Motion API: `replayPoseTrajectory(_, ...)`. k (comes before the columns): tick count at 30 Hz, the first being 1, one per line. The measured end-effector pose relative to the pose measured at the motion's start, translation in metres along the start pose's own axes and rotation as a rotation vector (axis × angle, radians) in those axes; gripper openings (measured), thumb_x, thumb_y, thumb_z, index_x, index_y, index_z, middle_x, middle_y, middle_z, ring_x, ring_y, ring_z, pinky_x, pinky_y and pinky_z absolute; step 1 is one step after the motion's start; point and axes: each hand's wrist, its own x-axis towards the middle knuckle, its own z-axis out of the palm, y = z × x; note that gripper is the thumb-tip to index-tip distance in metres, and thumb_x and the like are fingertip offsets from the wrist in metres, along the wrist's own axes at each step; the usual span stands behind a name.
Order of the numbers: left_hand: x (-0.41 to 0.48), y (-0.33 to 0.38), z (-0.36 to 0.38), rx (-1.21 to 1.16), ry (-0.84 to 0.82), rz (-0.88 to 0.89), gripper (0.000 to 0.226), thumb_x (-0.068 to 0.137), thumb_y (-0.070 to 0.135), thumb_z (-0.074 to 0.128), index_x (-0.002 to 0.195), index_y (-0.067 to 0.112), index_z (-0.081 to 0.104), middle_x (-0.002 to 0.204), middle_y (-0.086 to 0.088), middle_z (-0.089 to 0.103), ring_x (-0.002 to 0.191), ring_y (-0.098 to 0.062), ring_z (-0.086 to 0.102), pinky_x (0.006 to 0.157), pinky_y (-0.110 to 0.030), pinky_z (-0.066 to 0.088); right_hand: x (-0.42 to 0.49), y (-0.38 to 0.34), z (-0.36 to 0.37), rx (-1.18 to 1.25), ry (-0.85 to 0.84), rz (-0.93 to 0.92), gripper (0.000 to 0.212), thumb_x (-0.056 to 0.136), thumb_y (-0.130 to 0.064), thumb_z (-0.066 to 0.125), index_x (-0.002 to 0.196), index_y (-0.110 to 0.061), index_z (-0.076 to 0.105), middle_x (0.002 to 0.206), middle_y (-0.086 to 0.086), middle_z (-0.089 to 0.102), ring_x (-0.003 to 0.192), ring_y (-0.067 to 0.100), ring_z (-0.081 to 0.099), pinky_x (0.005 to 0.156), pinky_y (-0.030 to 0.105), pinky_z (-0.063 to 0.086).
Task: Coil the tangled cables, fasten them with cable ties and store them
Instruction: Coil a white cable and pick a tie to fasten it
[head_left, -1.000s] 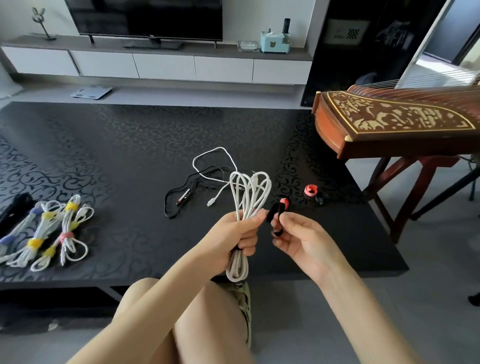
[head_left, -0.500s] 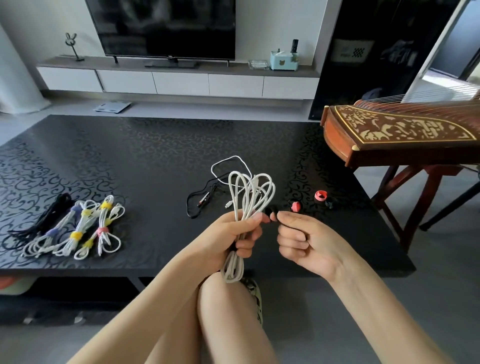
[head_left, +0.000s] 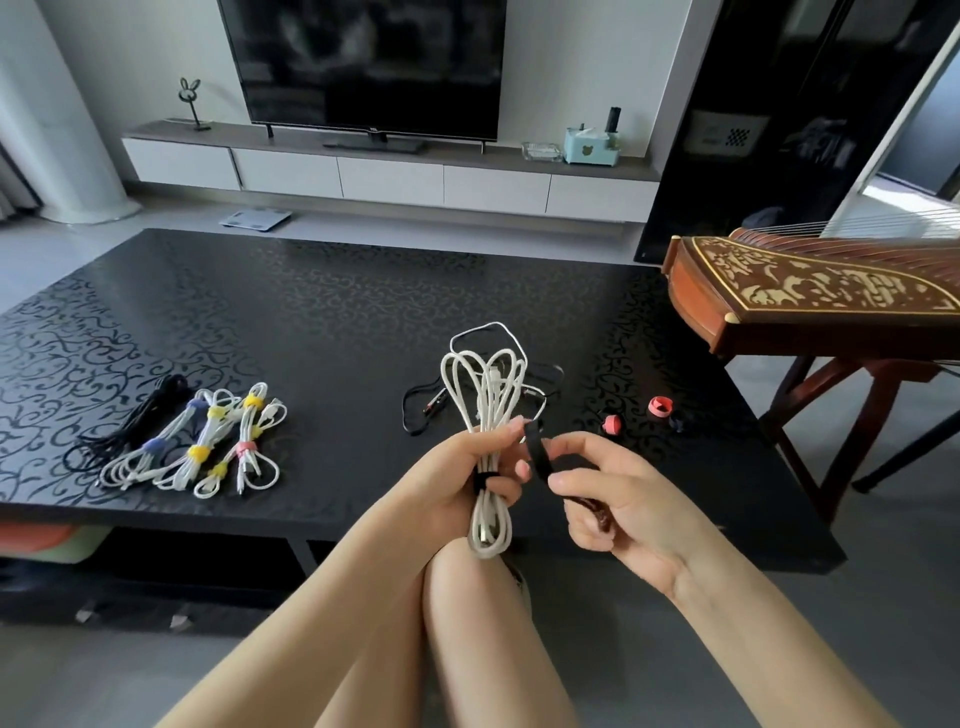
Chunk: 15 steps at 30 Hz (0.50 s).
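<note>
Left hand (head_left: 467, 478) curls its fingers round the white coil (head_left: 485, 395), upright over the near table edge; a black band shows across the coil between those fingers. Right hand (head_left: 618, 499) pinches a black cable tie (head_left: 537, 452) between thumb and forefinger, other fingers curled over its tail. The coil partly hides a loose black cable (head_left: 421, 410) and a loose white cable (head_left: 493, 330) on the black table (head_left: 311, 312). 2 red tie rolls (head_left: 612, 423) sit right. Tied bundles (head_left: 208, 447) lie far left. A wooden zither (head_left: 810, 291) stands right of the table.
</note>
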Motion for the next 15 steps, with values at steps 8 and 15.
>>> replayPoseTrajectory(8,-0.006,-0.001,-0.003,0.155,0.133,0.144,0.02,0.087,-0.013,0.045,0.084,0.003,0.057,0.066,-0.012,0.065,0.045,-0.011,0.051,0.034,-0.016,0.033,-0.005,0.003,0.005,-0.364,0.042,-0.039,0.02,0.088,-0.007,0.057,0.088,-0.018,0.073,0.056,0.009,0.063,0.056,0.011,0.06,0.06,0.013,0.047)
replayPoseTrajectory(15,-0.011,-0.008,0.002,0.353,0.159,0.202,0.025,0.085,-0.016,0.038,0.082,0.005,0.051,0.066,-0.009,0.064,0.043,-0.019,0.054,0.032,-0.018,0.031,-0.001,0.015,0.015,-0.431,0.089,-0.156,0.013,0.091,-0.015,0.061,0.085,-0.013,0.072,0.074,0.001,0.073,0.073,0.009,0.069,0.068,0.012,0.049)
